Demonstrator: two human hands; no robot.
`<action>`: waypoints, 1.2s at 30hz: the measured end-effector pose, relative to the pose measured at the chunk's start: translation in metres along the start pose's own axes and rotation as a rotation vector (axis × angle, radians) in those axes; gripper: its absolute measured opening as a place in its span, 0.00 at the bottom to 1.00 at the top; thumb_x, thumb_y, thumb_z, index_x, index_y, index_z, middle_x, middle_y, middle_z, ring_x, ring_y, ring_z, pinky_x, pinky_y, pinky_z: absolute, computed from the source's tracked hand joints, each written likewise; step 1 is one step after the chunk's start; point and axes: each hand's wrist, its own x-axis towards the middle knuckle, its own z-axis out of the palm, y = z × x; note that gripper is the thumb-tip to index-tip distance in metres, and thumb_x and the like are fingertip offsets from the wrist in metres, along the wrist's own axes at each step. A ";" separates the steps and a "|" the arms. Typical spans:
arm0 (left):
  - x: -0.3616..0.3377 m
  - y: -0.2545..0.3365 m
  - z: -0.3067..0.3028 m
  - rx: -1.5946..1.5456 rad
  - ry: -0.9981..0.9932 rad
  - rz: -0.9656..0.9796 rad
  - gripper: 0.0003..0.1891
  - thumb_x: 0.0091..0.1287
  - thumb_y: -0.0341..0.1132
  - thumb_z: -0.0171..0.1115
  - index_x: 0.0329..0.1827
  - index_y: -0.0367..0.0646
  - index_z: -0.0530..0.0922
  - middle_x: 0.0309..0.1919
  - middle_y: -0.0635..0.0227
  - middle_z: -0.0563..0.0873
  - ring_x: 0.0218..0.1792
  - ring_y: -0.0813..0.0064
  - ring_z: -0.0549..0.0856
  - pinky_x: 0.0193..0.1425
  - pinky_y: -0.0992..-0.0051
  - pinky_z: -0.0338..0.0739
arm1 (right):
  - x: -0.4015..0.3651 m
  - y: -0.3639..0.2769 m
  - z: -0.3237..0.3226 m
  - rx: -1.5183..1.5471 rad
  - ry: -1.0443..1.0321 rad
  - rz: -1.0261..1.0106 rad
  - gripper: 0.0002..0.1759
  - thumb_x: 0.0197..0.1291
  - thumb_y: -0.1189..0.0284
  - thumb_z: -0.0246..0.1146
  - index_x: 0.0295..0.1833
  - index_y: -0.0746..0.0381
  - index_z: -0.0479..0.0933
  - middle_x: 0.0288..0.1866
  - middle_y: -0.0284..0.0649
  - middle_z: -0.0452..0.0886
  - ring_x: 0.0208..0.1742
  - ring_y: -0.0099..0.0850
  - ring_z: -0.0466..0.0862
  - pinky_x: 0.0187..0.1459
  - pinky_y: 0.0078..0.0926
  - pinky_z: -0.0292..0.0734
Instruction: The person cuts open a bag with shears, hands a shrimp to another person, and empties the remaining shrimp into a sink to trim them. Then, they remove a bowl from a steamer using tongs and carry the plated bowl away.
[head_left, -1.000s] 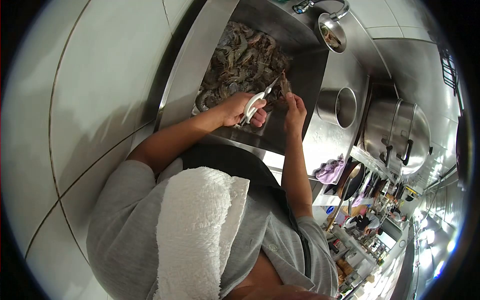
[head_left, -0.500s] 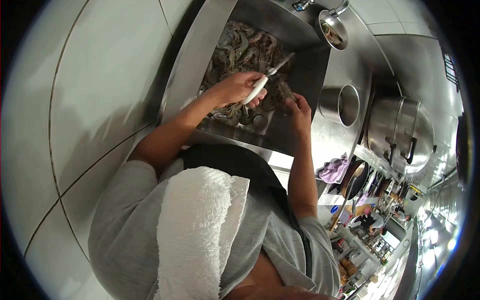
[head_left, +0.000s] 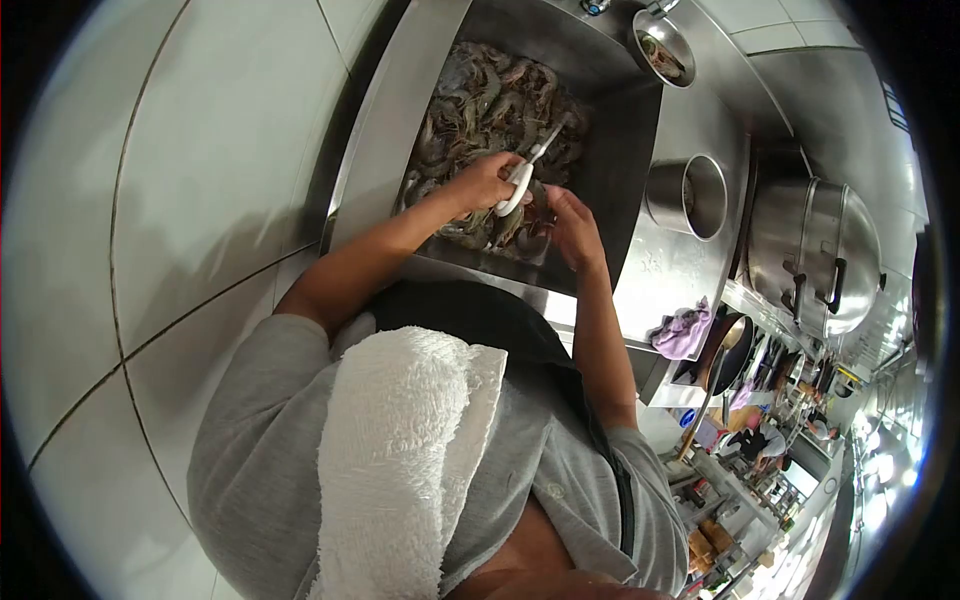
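Observation:
In the head view, my left hand [head_left: 487, 185] is closed around white-handled scissors [head_left: 517, 190]. Their metal blades point up and to the right over the pile of shrimp [head_left: 500, 95]. My right hand [head_left: 575, 230] is just to the right, its fingers closed on a shrimp [head_left: 538, 208] below the scissors' handle. Part of that shrimp is hidden by the fingers. Raw grey-brown shrimp, heads and legs on, fill the left part of the steel sink [head_left: 618, 130].
Right of the sink stand a steel pot [head_left: 700, 198] and a bowl [head_left: 664, 50] with food scraps. A purple cloth [head_left: 682, 328] lies at the counter edge. Beyond are a large lidded pot [head_left: 815, 255] and a wok [head_left: 728, 350]. Co-workers stand far back. A tiled wall [head_left: 220, 150] borders the left.
My right hand has moved left and slightly down with the shrimp, closer to my left hand. The scissors have shifted slightly and point more steeply up. The whole view has moved a little.

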 end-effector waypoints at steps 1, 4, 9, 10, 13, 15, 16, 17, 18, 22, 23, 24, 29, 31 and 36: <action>-0.001 -0.002 0.000 -0.041 0.028 0.009 0.34 0.53 0.34 0.75 0.63 0.37 0.69 0.40 0.64 0.82 0.40 0.75 0.82 0.41 0.75 0.75 | -0.004 0.004 -0.001 -0.069 0.006 0.019 0.14 0.64 0.66 0.62 0.49 0.65 0.75 0.39 0.34 0.80 0.39 0.24 0.80 0.39 0.23 0.76; -0.005 -0.003 0.004 -0.116 0.084 0.042 0.36 0.53 0.33 0.74 0.64 0.35 0.66 0.38 0.64 0.83 0.37 0.75 0.83 0.39 0.75 0.75 | -0.007 0.018 -0.007 -0.174 0.017 0.040 0.08 0.64 0.71 0.61 0.44 0.64 0.77 0.36 0.34 0.80 0.35 0.25 0.82 0.34 0.25 0.79; -0.003 -0.017 0.014 0.169 0.195 0.175 0.38 0.54 0.33 0.73 0.66 0.33 0.64 0.42 0.59 0.84 0.38 0.76 0.83 0.41 0.75 0.76 | -0.015 0.017 -0.009 -0.492 0.124 -0.080 0.12 0.59 0.72 0.62 0.44 0.70 0.79 0.31 0.38 0.82 0.30 0.25 0.82 0.30 0.24 0.77; -0.005 -0.016 0.016 0.207 0.191 0.198 0.38 0.54 0.33 0.73 0.66 0.33 0.64 0.42 0.58 0.84 0.39 0.76 0.82 0.41 0.75 0.76 | -0.018 0.015 -0.010 -0.661 0.158 -0.115 0.12 0.59 0.73 0.62 0.43 0.71 0.80 0.29 0.39 0.83 0.29 0.24 0.82 0.29 0.23 0.77; -0.010 -0.011 0.020 0.263 0.167 0.213 0.38 0.55 0.33 0.72 0.67 0.33 0.64 0.42 0.58 0.84 0.39 0.76 0.82 0.42 0.75 0.76 | -0.028 0.017 -0.008 -0.772 0.254 -0.212 0.14 0.56 0.73 0.61 0.44 0.72 0.80 0.25 0.42 0.82 0.27 0.23 0.81 0.30 0.22 0.75; -0.013 -0.007 0.021 0.249 0.157 0.217 0.37 0.55 0.33 0.72 0.66 0.33 0.65 0.41 0.60 0.84 0.38 0.77 0.82 0.42 0.75 0.76 | -0.031 0.021 -0.012 -0.927 0.274 -0.391 0.14 0.57 0.73 0.59 0.45 0.71 0.80 0.25 0.43 0.81 0.27 0.22 0.81 0.31 0.22 0.76; -0.017 -0.002 0.022 0.223 0.139 0.222 0.36 0.55 0.32 0.72 0.66 0.34 0.65 0.41 0.61 0.83 0.38 0.78 0.81 0.42 0.76 0.76 | -0.031 0.024 -0.015 -1.002 0.285 -0.482 0.14 0.57 0.72 0.59 0.45 0.71 0.80 0.25 0.43 0.81 0.27 0.22 0.81 0.32 0.22 0.76; -0.021 0.003 0.023 0.198 0.119 0.229 0.35 0.55 0.32 0.72 0.66 0.34 0.66 0.40 0.62 0.83 0.37 0.79 0.81 0.42 0.76 0.76 | -0.029 0.029 -0.020 -0.898 0.302 -0.449 0.14 0.56 0.72 0.59 0.44 0.71 0.80 0.25 0.42 0.81 0.26 0.23 0.81 0.31 0.22 0.76; -0.027 0.012 0.024 0.173 0.099 0.235 0.34 0.56 0.31 0.72 0.65 0.34 0.66 0.40 0.63 0.83 0.37 0.79 0.81 0.42 0.76 0.76 | -0.027 0.034 -0.026 -0.794 0.318 -0.416 0.13 0.56 0.72 0.58 0.43 0.71 0.80 0.24 0.42 0.81 0.26 0.23 0.80 0.30 0.22 0.75; -0.037 0.029 0.019 -0.224 -0.053 0.116 0.30 0.57 0.28 0.71 0.63 0.36 0.70 0.37 0.71 0.81 0.36 0.86 0.80 0.41 0.83 0.75 | -0.036 0.021 -0.024 -0.166 0.187 -0.205 0.11 0.55 0.73 0.57 0.39 0.68 0.79 0.23 0.38 0.79 0.22 0.25 0.76 0.25 0.21 0.70; -0.036 0.028 0.018 -0.279 -0.076 0.091 0.29 0.57 0.27 0.71 0.62 0.37 0.71 0.37 0.72 0.81 0.36 0.86 0.80 0.41 0.84 0.74 | -0.040 0.016 -0.019 -0.060 0.177 -0.210 0.10 0.55 0.72 0.57 0.38 0.67 0.79 0.23 0.37 0.78 0.22 0.25 0.75 0.24 0.21 0.68; -0.036 0.029 0.016 -0.336 -0.099 0.067 0.28 0.57 0.27 0.71 0.61 0.37 0.72 0.37 0.73 0.81 0.36 0.86 0.79 0.41 0.85 0.74 | -0.043 0.010 -0.011 0.045 0.166 -0.215 0.09 0.55 0.72 0.57 0.37 0.66 0.78 0.23 0.36 0.77 0.21 0.25 0.74 0.24 0.20 0.66; -0.035 0.014 -0.009 -0.507 -0.163 -0.056 0.25 0.57 0.31 0.70 0.58 0.40 0.75 0.35 0.75 0.79 0.36 0.87 0.79 0.41 0.87 0.71 | -0.049 -0.020 -0.022 0.586 -0.303 -0.465 0.11 0.60 0.67 0.57 0.37 0.64 0.78 0.25 0.37 0.77 0.26 0.28 0.76 0.27 0.20 0.69; -0.035 0.020 -0.016 -0.329 -0.028 0.009 0.25 0.57 0.32 0.70 0.57 0.39 0.75 0.35 0.74 0.79 0.36 0.84 0.79 0.41 0.84 0.71 | -0.049 -0.023 -0.040 0.506 -0.225 -0.430 0.17 0.60 0.61 0.59 0.44 0.63 0.80 0.32 0.44 0.81 0.35 0.36 0.82 0.37 0.29 0.76; -0.010 0.025 -0.017 0.363 0.306 0.270 0.26 0.59 0.34 0.66 0.61 0.39 0.71 0.37 0.61 0.83 0.37 0.70 0.84 0.40 0.70 0.76 | -0.009 0.035 -0.048 -1.319 0.028 0.091 0.37 0.57 0.47 0.62 0.63 0.65 0.71 0.62 0.58 0.73 0.68 0.50 0.68 0.66 0.38 0.64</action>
